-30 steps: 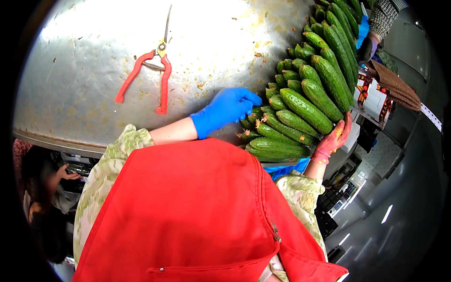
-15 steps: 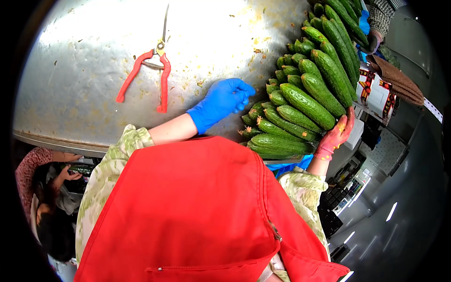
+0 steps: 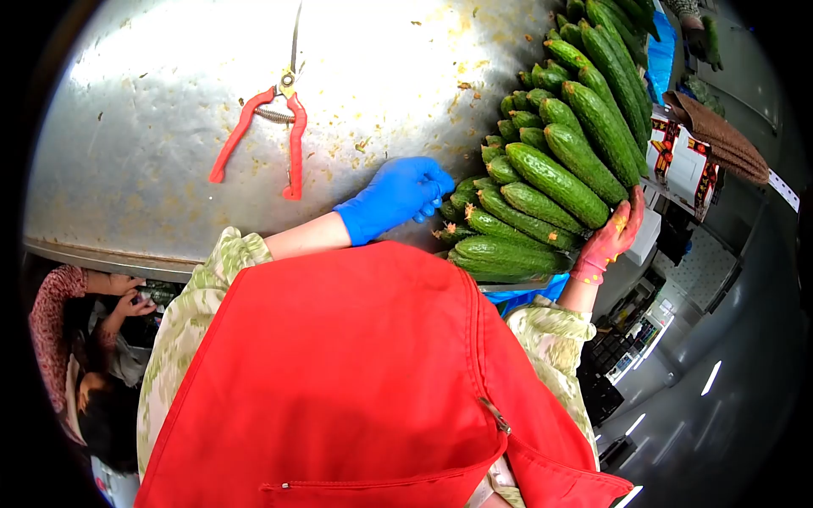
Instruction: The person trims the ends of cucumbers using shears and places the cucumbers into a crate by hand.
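A big stack of green cucumbers (image 3: pixel 555 182) lies in layers on the right side of the metal table (image 3: pixel 152 161). My left hand (image 3: pixel 400 201), in a blue glove, has its fingers curled in and appears to hold nothing. It rests just left of the lower cucumbers' ends. My right hand (image 3: pixel 611 237), in a pinkish-red glove with yellow patches, lies with fingers stretched along the right ends of the cucumbers, touching them. Red-handled pruning shears (image 3: pixel 295 157) lie on the table to the left, blades pointing away from me.
Plant scraps (image 3: pixel 362 146) dot the tabletop. Beyond the stack are a blue plastic sheet (image 3: pixel 662 55), a patterned carton (image 3: pixel 677 165) and a brown cloth (image 3: pixel 720 140). A co-worker's gloved hand (image 3: pixel 696 35) is at upper right. Another person (image 3: pixel 63 326) works at lower left.
My left hand has shifted slightly toward me, its fingers more curled. My right hand stays at the cucumber ends. The co-worker's hand at upper right has moved away from the stack.
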A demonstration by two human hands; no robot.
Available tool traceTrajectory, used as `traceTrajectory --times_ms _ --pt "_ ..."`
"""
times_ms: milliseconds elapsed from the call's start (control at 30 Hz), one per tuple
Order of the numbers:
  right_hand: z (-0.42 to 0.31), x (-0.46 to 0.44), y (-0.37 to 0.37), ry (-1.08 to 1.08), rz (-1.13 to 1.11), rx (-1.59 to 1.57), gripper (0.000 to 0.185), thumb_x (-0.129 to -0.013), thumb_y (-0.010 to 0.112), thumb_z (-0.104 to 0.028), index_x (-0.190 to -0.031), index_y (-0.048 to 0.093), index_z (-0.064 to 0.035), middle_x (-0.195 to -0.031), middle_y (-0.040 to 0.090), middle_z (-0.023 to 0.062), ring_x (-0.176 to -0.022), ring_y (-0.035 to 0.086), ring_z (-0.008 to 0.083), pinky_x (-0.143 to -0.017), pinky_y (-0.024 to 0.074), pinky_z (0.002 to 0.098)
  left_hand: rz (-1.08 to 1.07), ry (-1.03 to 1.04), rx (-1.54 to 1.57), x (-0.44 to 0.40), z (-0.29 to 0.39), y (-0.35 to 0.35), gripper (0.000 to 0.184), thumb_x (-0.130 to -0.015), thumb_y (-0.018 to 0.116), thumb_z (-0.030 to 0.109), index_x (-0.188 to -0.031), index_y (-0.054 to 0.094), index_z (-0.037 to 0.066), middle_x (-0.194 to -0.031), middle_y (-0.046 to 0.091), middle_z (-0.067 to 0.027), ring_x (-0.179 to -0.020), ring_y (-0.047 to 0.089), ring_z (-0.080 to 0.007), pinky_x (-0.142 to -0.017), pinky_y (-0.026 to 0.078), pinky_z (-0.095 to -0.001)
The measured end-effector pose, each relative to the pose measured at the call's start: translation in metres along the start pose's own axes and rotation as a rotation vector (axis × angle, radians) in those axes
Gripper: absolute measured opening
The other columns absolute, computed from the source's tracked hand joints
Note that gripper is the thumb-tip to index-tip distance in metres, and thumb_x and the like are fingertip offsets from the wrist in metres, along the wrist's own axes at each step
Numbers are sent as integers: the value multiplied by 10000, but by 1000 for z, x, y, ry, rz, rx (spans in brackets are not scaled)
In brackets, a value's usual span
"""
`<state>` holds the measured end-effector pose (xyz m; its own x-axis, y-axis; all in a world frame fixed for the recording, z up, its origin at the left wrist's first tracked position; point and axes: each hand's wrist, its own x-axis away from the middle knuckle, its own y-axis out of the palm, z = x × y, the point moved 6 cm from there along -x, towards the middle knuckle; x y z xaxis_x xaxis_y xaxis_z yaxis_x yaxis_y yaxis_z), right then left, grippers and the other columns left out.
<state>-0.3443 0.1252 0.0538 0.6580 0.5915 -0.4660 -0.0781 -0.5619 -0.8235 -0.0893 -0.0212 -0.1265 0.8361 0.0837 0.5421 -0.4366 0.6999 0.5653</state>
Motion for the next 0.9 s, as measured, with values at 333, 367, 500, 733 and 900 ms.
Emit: traceTrajectory --times_ms 333,367,500,733,900 --pt "2 -1 0 -3 2 1 328 -956 502 -162 -1227 558 13 -1267 562 141 -1177 516 263 -1017 372 357 -33 684 -735 14 25 39 223 -856 611 117 -1066 618 44 -907 651 -134 -811 645 -271 -732 512 -365" --pt "2 -1 -1 -16 13 10 318 -955 499 -150 -1221 564 12 -1256 569 140 -1164 523 257 -1011 375 350 -22 701 -717 15 24 38 217 -864 609 126 -1061 617 34 -894 655 -128 -794 648 -261 -721 512 -362" --pt "2 0 0 -29 18 26 307 -952 503 -140 -1213 572 6 -1256 568 142 -1166 523 261 -1010 378 349 -107 412 -376 18 11 23 196 -896 596 153 -1030 632 15 -810 646 -77 -702 615 -156 -654 506 -306" --pt "1 -3 -1 -24 -2 29 320 -937 535 -161 -1208 574 4 -1266 557 156 -1183 519 285 -1018 377 357 -1 105 -384 31 -12 18 219 -892 582 143 -1060 643 17 -759 618 -46 -658 566 -90 -626 489 -258" --pt "13 -3 -7 34 -11 -74 349 -917 575 -174 -1213 569 11 -1259 560 157 -1171 524 277 -1014 379 354 -22 389 -646 16 -25 40 207 -861 586 128 -1024 631 9 -779 638 -110 -678 611 -162 -657 500 -313"
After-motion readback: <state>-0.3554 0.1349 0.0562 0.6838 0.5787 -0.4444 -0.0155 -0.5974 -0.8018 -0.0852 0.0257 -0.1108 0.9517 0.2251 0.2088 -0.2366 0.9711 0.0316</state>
